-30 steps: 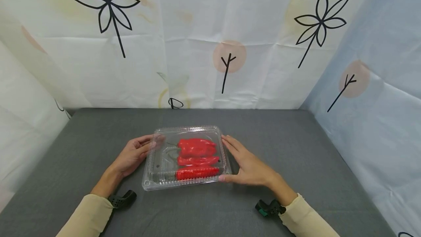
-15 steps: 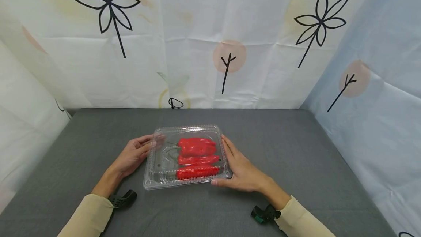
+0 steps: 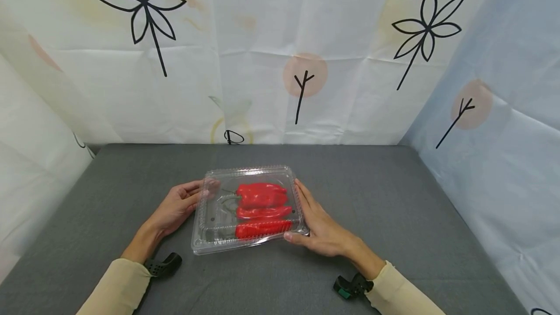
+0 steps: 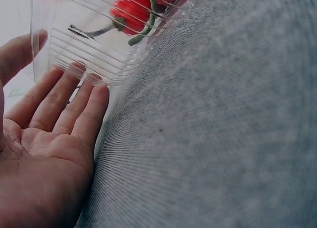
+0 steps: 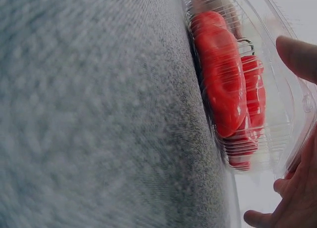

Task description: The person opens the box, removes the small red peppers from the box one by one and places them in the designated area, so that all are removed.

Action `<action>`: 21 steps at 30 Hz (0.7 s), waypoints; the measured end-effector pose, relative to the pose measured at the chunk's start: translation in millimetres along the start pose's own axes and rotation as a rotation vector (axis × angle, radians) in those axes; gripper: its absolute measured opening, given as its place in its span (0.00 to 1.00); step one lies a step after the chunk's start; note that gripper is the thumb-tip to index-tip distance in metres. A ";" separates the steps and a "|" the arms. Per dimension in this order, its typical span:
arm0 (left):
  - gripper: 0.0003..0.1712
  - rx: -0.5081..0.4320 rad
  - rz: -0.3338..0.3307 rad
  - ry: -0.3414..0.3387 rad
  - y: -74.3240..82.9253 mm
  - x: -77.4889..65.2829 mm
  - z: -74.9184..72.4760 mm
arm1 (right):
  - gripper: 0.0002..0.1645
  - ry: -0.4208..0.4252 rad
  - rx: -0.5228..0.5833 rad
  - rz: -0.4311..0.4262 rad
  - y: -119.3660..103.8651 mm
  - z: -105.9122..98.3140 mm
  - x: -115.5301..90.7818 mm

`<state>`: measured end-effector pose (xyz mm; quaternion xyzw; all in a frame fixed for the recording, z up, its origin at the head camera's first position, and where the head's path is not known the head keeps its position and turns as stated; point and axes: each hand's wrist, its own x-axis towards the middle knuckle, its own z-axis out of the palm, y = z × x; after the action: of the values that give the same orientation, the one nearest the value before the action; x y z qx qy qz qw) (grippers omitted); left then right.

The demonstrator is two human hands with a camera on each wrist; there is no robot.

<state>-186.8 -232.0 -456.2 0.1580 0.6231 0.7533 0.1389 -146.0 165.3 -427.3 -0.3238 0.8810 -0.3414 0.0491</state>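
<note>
A clear plastic clamshell container [image 3: 210,246] lies on the table, slightly askew. Several red peppers [image 3: 261,197] with green stems show through its walls. At its left side, my left hand [image 3: 176,207] has its fingers nearly straight, fingertips right at the ribbed wall [image 4: 81,52] in the left wrist view, with the thumb by the rim. Part of that hand is seen through the plastic. My right hand [image 3: 323,231] holds the near right corner, thumb on the front edge and fingers along the right side. In the right wrist view, the right thumb [image 5: 298,57] overlaps the lid's rim.
Grey cloth covers the table [image 3: 372,183]. A white printed fabric wall [image 3: 262,86] stands behind it, with more fabric at both sides. Dark bands [image 3: 163,264] sit on both wrists, below pale yellow sleeves [image 3: 115,286].
My right hand has moved left and inward, its thumb sliding along the front edge and then up onto it. The container shifts very slightly. My left hand stays in place.
</note>
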 end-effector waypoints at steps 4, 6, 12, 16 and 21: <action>0.26 -0.001 0.009 -0.005 0.3 -0.1 0.6 | 0.63 0.000 0.009 -0.031 1.1 0.4 -0.4; 0.27 0.003 0.011 -0.008 0.3 -0.1 0.7 | 0.61 -0.002 0.009 -0.039 1.7 0.7 -0.3; 0.28 0.009 0.005 0.000 0.9 0.5 1.1 | 0.56 0.019 -0.002 -0.069 3.3 1.6 0.6; 0.28 0.015 0.001 0.006 0.9 0.1 1.2 | 0.53 0.029 -0.017 -0.082 3.7 2.3 0.7; 0.28 0.031 0.002 0.010 1.2 -0.5 1.1 | 0.52 0.033 -0.039 -0.087 3.5 2.9 0.7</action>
<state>-185.9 -231.4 -454.8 0.1571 0.6352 0.7445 0.1328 -147.4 165.2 -431.6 -0.3570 0.8733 -0.3312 0.0134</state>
